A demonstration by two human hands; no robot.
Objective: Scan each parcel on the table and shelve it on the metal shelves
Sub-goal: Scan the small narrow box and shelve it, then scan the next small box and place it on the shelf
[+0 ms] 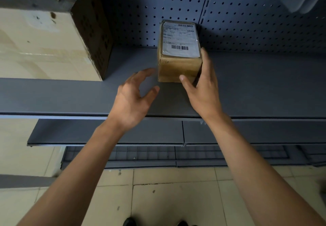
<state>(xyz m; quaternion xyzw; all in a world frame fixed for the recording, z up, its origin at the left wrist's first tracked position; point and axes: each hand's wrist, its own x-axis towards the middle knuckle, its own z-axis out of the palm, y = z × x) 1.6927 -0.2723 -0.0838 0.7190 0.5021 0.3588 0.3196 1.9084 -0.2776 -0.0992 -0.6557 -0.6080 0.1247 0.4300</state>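
And there it was, one parcel (pixel 179 51) down on the metal shelf (pixel 70 95), flat on its base, its long side running back towards the pegboard back panel (pixel 247 23), label (pixel 180 39) up with two barcodes showing. By the look of it this one was all but shelved; whether it had been scanned, the view could not say, and no scanner was anywhere in sight. The table with the remaining parcels was out of view too, so how many were left was anybody's guess.

Over at the far left, a big pale carton (pixel 42 44) sat on the same shelf, at about nine o'clock from the parcel and well apart from it, a strip of bare shelf between them.

Then the left hand (pixel 132 98): released, fingers spread and lightly bent, holding nothing, hovering just beside the parcel's near left corner, at roughly seven o'clock from it. A gap showed between its fingertips and the cardboard, no contact.

Centre stage, the parcel itself, upright and square, not tilted.

On to the right hand (pixel 202 88): this one was on the box, thumb laid against the near front face, fingers reaching up along the right side, at about four to five o'clock. It was grasping the parcel's near right corner, lightly to judge by the straightish fingers, as if steadying it or about to let go.

Below, lower shelves (pixel 105 132) and the tiled floor (pixel 176 190)
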